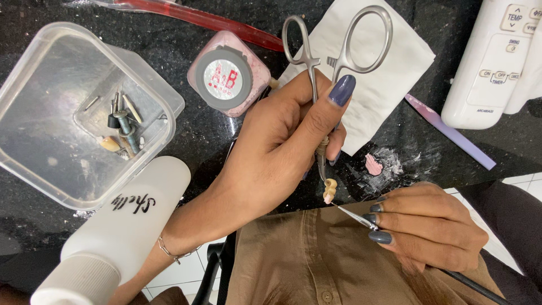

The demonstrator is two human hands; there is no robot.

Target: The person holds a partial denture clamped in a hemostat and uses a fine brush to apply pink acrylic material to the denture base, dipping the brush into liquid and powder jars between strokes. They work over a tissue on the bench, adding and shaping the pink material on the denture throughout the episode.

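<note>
My left hand [282, 141] grips a steel clamp with two finger rings [339, 39], held upright with the rings toward the far side. The clamp's jaws pinch a small cream and pink tooth-shaped piece [329, 190] just below my fingers. My right hand [429, 226] holds a fine brush [353, 216] by its metal ferrule, and the brush tip touches the lower edge of the small piece. Both hands hover over the edge of the black stone counter [214, 141], above my tan shirt [316, 260].
A clear plastic box [34, 141] with screws and small bits sits at left. A white squeeze bottle [113, 237] lies in front of it. A pink round jar [228, 79], white tissue [389, 73], pink paste smear [372, 165], lilac spatula [451, 133] and white remote [497, 62] lie behind.
</note>
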